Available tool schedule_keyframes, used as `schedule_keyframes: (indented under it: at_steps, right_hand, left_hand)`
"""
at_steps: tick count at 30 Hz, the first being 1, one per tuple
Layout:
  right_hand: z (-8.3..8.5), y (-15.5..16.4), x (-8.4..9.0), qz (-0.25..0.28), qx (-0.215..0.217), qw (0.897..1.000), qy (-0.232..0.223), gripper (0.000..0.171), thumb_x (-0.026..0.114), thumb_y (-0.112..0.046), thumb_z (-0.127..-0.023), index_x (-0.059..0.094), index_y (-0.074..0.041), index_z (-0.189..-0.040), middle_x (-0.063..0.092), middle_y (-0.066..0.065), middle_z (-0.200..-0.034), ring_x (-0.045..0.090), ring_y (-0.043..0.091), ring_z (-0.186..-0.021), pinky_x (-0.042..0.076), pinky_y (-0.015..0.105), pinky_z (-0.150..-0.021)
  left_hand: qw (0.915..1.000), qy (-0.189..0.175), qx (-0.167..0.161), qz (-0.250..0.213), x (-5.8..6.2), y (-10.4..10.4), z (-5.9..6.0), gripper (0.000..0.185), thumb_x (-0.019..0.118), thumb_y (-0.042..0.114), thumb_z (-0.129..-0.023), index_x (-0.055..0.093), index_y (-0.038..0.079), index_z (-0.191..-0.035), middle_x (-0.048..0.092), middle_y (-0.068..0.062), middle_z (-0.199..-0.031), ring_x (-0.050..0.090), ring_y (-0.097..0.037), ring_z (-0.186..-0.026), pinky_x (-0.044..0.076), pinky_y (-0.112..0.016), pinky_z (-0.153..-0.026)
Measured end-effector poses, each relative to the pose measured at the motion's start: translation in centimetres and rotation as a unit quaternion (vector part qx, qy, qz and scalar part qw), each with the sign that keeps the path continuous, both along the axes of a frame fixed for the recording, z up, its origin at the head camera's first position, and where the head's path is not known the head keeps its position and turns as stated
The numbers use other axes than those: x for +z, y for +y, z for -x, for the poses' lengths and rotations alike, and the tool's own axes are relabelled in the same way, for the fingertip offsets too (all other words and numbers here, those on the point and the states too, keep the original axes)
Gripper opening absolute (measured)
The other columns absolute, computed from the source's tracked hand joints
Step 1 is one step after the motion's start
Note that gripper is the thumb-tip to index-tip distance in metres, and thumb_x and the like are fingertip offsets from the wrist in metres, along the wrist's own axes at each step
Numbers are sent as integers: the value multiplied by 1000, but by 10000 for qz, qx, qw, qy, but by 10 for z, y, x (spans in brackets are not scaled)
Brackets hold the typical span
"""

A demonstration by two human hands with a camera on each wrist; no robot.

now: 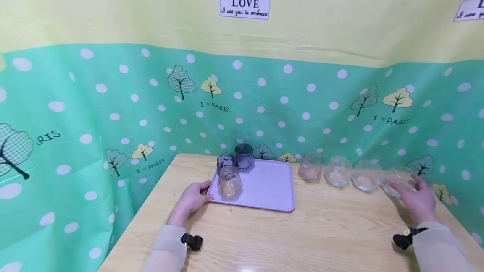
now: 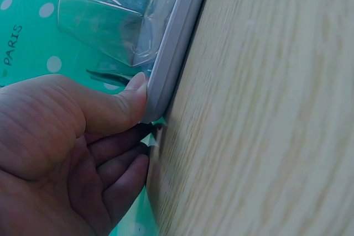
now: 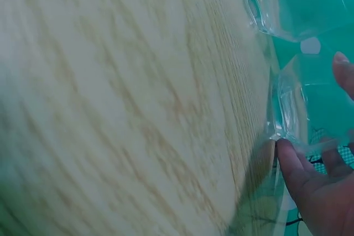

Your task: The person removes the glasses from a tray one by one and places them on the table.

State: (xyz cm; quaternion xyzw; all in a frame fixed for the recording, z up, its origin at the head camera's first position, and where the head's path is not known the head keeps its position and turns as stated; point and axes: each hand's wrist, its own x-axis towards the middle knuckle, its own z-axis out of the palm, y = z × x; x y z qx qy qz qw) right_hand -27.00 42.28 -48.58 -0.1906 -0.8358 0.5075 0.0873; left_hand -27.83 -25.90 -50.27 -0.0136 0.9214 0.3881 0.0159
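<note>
Head view: right hand [image 1: 417,200] closing on the rightmost clear glass [image 1: 397,181] at the end of a row on the wooden table [image 1: 310,238]; fingers curl round its far side and thumb meets its base, per right wrist view, glass not lifted. Left hand [image 1: 193,198] steadies the lilac tray [image 1: 264,188], thumb pressed on its near-left rim, fingers tucked below. Step, as judged: picking up the end glass. Next move likely calls for a firm grasp, then a lift over the row. Three more clear glasses [image 1: 338,171] stand between it and the tray. Tray already carries three glasses [image 1: 229,181], crowding its left edge.
</note>
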Motion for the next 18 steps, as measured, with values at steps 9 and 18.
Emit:
schedule_keyframes:
  at_steps: [9, 18]
  right_hand:
    - [-3, 2, -2, -54, 327, 9994, -21, 112, 60, -58, -92, -20, -13, -154, -21, 28, -158, -6, 62, -140, 9, 75, -109]
    - [0, -7, -6, 59, 86, 9991, -403, 129, 69, -55, -88, -38, -10, -145, -32, 27, -152, -17, 58, -139, -1, 71, -112]
  left_hand:
    - [9999, 82, -106, -12, 2, 0, 3, 55, 74, 14, -89, 56, 6, -141, 51, -19, -145, 40, -44, -137, 30, -57, -114]
    - [10000, 53, -33, -25, 0, -2, 0, 55, 73, 14, -90, 55, 6, -141, 51, -15, -146, 39, -41, -138, 30, -55, -115]
